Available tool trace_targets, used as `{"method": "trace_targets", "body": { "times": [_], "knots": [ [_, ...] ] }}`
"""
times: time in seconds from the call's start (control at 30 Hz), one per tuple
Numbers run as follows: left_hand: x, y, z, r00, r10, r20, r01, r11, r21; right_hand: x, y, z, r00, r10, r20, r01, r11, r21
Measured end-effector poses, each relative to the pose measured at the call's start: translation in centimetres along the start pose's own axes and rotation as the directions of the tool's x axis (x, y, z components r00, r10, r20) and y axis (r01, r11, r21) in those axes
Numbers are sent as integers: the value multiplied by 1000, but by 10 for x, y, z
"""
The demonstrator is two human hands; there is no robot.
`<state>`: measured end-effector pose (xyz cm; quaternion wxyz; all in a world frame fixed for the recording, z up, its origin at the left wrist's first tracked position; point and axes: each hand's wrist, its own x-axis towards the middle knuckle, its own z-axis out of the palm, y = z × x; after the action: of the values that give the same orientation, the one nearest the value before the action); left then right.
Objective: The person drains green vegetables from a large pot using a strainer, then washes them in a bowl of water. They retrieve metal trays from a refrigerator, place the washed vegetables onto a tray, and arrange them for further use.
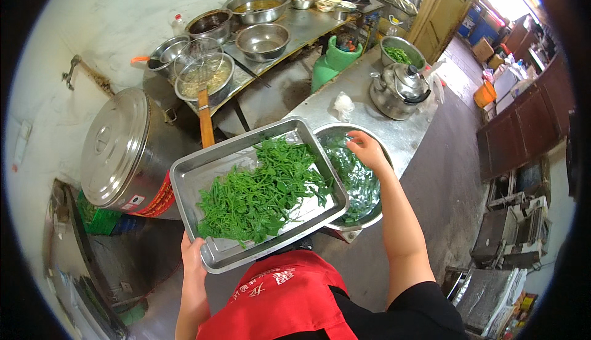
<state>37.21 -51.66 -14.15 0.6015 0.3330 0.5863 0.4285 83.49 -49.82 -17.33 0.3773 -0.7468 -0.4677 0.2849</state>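
Note:
My left hand [193,252] grips the near left corner of a rectangular metal tray [277,247], which tilts slightly. Green leafy vegetables [263,187] lie heaped in the tray, wet-looking, with bare metal at its far left. The tray's right side overlaps the rim of a round metal basin [385,155]. In the basin, more dark green leaves [360,201] lie under rippling water. My right hand [367,148] is over the basin's far part, fingers bent and apart, with nothing seen in it.
A metal kettle [399,93], a crumpled white plastic bag [343,105] and a bowl of chopped greens [398,55] stand beyond the basin. At left are a large lidded metal pot [117,150] and a wooden-handled strainer [206,118] on a bowl. A green gas cylinder [332,63] stands between the tables.

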Motion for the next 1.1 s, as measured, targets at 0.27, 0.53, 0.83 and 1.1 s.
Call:
{"method": "trace_targets", "body": {
  "times": [0.27, 0.53, 0.83, 1.1],
  "knots": [
    [-2, 2, 5, 999, 8, 40, -5, 998, -56, -5, 115, 23, 933, 361, 11, -343, 897, -280],
    [-6, 4, 6, 999, 21, 41, -20, 999, -29, 7, 97, 60, 880, 396, 262, -230, 838, -495],
    [1, 1, 0, 983, -174, -55, 171, 984, -56, -20, 128, 87, 812, 214, 543, 59, 895, -442],
    [5, -2, 1, 977, -209, -48, 205, 976, -72, -63, 109, 106, 793, -30, 608, 138, 982, -132]
  ]
}}
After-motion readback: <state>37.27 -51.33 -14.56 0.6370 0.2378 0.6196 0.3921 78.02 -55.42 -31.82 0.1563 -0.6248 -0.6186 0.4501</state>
